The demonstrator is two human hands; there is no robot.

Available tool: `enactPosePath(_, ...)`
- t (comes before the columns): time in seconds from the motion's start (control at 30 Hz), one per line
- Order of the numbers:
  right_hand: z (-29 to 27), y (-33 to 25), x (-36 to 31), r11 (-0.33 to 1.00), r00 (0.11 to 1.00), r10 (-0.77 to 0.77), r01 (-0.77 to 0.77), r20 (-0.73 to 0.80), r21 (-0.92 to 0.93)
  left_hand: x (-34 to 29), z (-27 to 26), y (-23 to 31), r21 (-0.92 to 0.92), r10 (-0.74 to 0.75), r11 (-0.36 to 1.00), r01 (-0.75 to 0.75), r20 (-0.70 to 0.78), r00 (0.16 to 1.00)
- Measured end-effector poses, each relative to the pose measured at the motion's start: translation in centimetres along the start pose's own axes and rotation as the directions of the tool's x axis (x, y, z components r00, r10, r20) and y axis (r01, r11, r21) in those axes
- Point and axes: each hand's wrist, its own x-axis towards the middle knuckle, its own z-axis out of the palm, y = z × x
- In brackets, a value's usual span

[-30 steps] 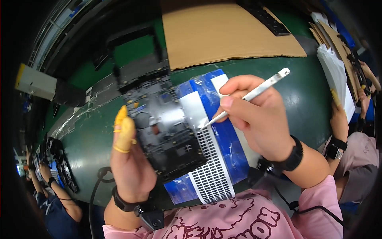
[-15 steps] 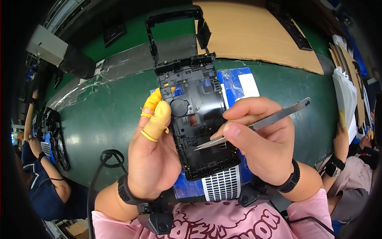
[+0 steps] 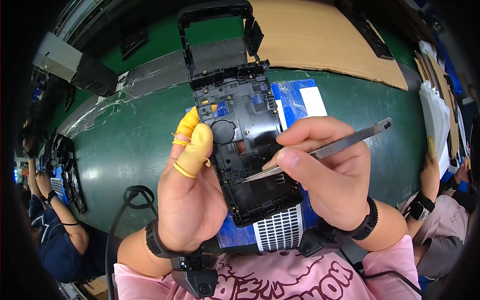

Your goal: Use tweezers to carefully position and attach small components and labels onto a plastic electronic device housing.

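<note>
A black moulded plastic housing (image 3: 255, 140), with ribs, small brass-coloured inserts and an open frame at its far end, is tilted above the table in front of me. My left hand (image 3: 192, 185), wearing yellow finger cots (image 3: 194, 155) on its thumb and a finger, grips the housing's left edge; its other fingers are hidden behind the part. My right hand (image 3: 330, 175) pinches a pair of metal tweezers (image 3: 345, 143). The tweezers' points lie over the lower left of the housing, close to its surface. Whether they hold anything is too small to tell.
Under the housing lie a blue sheet (image 3: 235, 232) and a white sheet with rows of black labels (image 3: 280, 230). Cardboard (image 3: 320, 40) covers the far side of the green table (image 3: 120, 155). Black parts (image 3: 70, 170) lie at left. A cable loops nearby. Co-workers sit at both sides.
The housing has shifted slightly up and left with my left hand. My right hand and the tweezers have risen a little, their points still over the lower left area.
</note>
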Motion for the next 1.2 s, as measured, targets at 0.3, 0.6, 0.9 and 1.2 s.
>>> enactPosePath(0.3,-0.1,0.2,0.0,0.999,1.0,-0.02,0.02,-0.019,-0.037,0.1,-0.2,0.0,0.001,-0.003,1.0,0.003,0.014,1.0)
enactPosePath(0.6,-0.4,0.0,0.1,0.997,0.999,-0.034,0.031,-0.034,-0.076,-0.3,0.1,-0.5,0.357,0.091,0.927,-0.115,0.082,0.992)
enactPosePath(0.9,-2.8,-1.6,1.4,0.999,0.974,-0.041,0.041,-0.223,-0.001,1.6,-1.3,2.1,0.255,0.279,0.919,-0.299,0.113,0.954)
enactPosePath(1.2,-4.0,1.2,0.9,0.994,0.962,0.016,-0.044,-0.274,-0.097,2.2,-2.6,2.8,0.089,0.214,0.974,-0.209,-0.04,0.976)
